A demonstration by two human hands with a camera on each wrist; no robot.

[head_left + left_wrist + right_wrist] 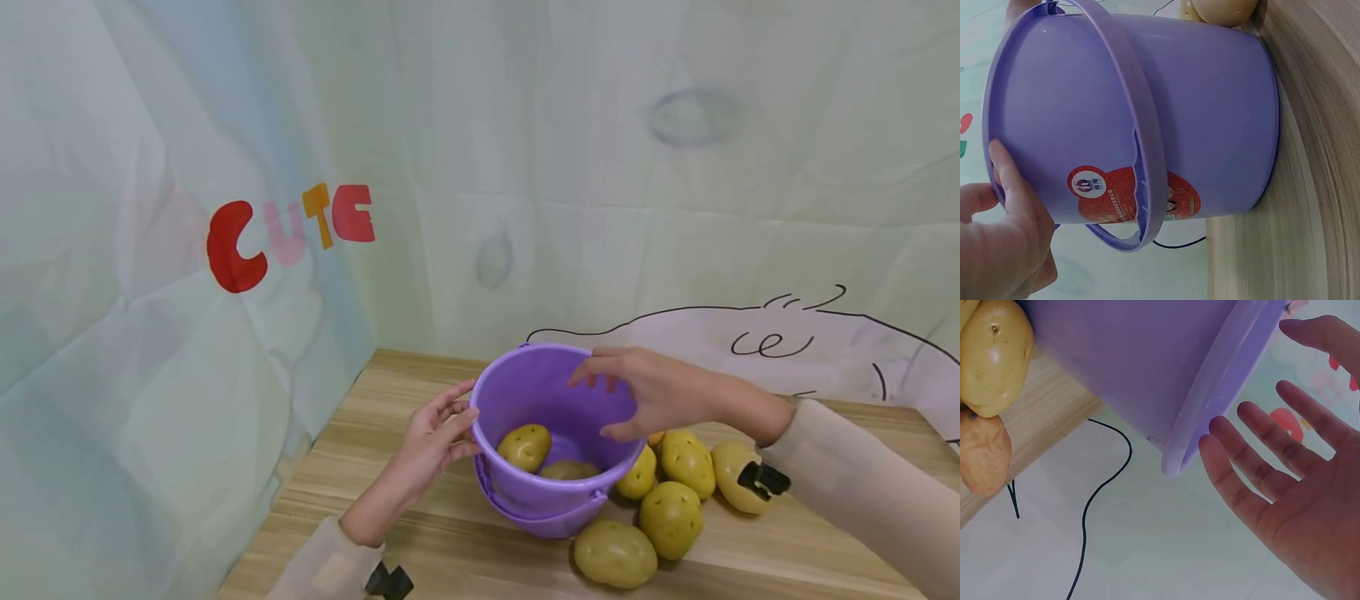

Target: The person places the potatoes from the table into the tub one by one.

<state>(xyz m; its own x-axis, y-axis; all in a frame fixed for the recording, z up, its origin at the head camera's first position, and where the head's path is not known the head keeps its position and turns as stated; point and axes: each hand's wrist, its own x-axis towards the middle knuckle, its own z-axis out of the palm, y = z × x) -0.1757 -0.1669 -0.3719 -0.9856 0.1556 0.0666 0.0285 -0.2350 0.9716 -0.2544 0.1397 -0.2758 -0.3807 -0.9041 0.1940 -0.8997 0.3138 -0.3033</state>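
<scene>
A purple plastic bucket (532, 492) stands on the wooden table, its handle hanging down the near side. Inside lie a potato (525, 447) and a second potato (568, 470), partly hidden by the near wall. My left hand (435, 429) grips the bucket's rim at its left side; in the left wrist view the left hand (1013, 231) has its thumb and fingers about that rim. Over the bucket's right side is my right hand (660, 390), holding nothing. The right wrist view shows the right hand (1297, 469) with its fingers spread just beyond the rim.
Right of the bucket, several loose potatoes crowd together, including a near potato (615, 554) and a paler potato (741, 475). A printed cloth (465, 167) hangs behind and to the left of the wooden table (360, 467).
</scene>
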